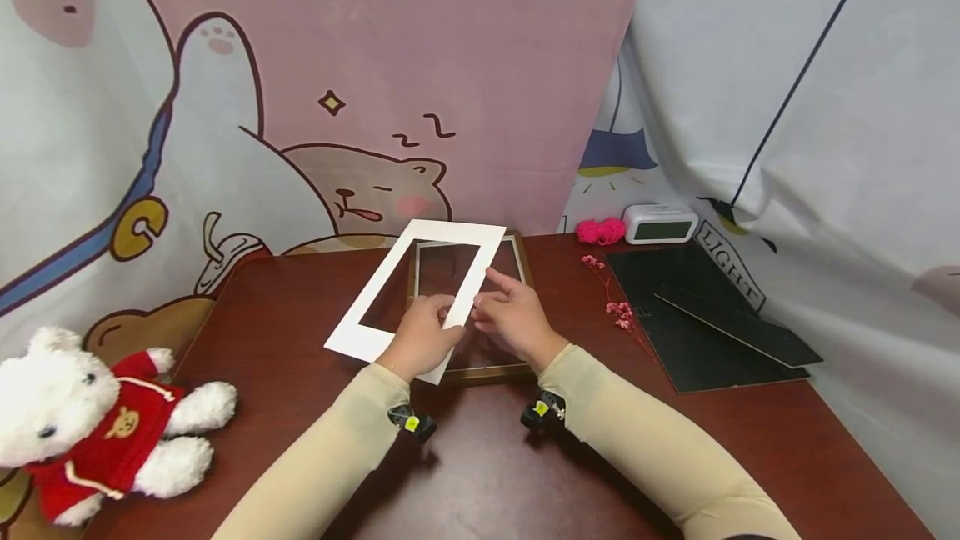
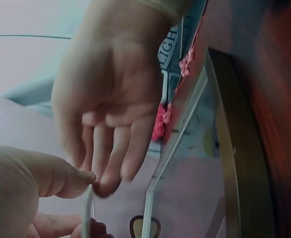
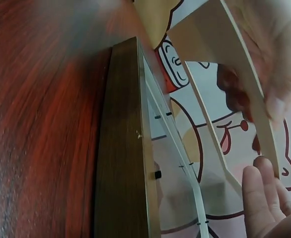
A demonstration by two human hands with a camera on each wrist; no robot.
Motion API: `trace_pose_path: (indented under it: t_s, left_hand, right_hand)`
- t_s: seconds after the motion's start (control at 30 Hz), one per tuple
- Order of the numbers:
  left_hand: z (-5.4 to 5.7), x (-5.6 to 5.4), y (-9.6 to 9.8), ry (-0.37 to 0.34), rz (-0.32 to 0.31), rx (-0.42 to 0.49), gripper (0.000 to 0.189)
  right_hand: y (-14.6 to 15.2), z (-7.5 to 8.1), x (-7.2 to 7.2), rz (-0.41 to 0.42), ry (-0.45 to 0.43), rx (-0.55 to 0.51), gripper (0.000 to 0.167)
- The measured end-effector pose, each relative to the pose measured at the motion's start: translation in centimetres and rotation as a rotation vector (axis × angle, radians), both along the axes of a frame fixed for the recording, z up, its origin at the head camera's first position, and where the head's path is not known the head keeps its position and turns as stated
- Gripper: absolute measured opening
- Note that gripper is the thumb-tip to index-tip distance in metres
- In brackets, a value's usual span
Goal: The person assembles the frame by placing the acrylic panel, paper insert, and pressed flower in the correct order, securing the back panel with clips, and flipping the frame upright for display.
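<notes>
A white picture mat (image 1: 381, 282) with a rectangular opening is held tilted above a wooden picture frame (image 1: 495, 373). My left hand (image 1: 422, 336) pinches the mat's right-hand strip between thumb and fingers. Beside that same strip is my right hand (image 1: 519, 317), fingers loosely extended, their tips close to the mat's edge. Whether they touch it I cannot tell. The frame lies flat on the table, partly covered by the mat and both hands; its brown side (image 3: 120, 148) and pale inner lip (image 3: 158, 99) show in the right wrist view.
Dark backing boards (image 1: 660, 315) lie at the right, one tilted over another. Near them are a pink flower sprig (image 1: 621, 308), pink yarn (image 1: 600, 231) and a white digital clock (image 1: 660, 224). A plush bear (image 1: 112, 432) sits at the left. A printed curtain (image 1: 510, 65) hangs behind.
</notes>
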State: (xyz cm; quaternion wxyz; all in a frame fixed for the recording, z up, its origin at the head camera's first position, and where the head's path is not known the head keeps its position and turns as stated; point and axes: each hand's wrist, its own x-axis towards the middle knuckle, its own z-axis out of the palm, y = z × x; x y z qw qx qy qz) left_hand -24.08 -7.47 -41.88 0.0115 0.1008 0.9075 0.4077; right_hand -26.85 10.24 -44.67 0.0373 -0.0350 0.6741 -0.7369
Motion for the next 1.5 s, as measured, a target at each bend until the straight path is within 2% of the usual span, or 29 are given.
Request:
trace_pose_path:
  t_s: [0.17,0.3,0.47,0.6,0.7,0.8,0.97,1.13,1.27,1.5]
  left_hand:
    - [0.1,0.1,1.1,0.008,-0.026,-0.003,0.051]
    - [0.5,0.2,1.1,-0.009,-0.070,-0.007,0.054]
    - [1.0,-0.5,-1.0,-0.036,-0.068,-0.010,0.062]
    - [1.0,-1.4,-3.9,0.016,0.010,0.005,0.060]
    - [0.2,-2.2,-6.1,0.036,0.094,0.012,0.059]
    - [-1.1,-2.8,-7.6,0.000,0.130,0.034,0.059]
    - [-2.7,-3.0,-8.3,-0.098,0.076,0.114,0.059]
    - [-3.6,-3.1,-7.9,-0.087,0.042,0.171,0.054]
    - [-4.2,-3.3,-7.5,-0.084,0.038,0.168,0.052]
    - [-4.8,-3.8,-7.3,-0.115,0.021,0.152,0.053]
  right_hand:
    - [-0.4,-0.2,-0.2,-0.064,0.008,-0.005,0.069]
    - [-0.1,-0.4,-0.5,-0.089,0.009,0.000,0.069]
    - [1.4,-0.3,-0.8,-0.133,-0.012,0.066,0.063]
    - [3.2,-0.4,-1.5,-0.168,-0.018,0.118,0.058]
    - [4.7,-0.5,-2.0,-0.166,-0.033,0.127,0.055]
    - [5.9,-0.6,-2.5,-0.144,-0.070,0.091,0.053]
    - [7.1,-0.9,-3.1,-0.120,-0.106,0.052,0.052]
    - [7.4,-1.2,-3.6,-0.120,-0.118,0.083,0.050]
    - [7.7,-1.6,-4.2,-0.126,-0.135,0.164,0.047]
    - [8.1,-1.4,-5.3,-0.058,-0.137,0.373,0.048]
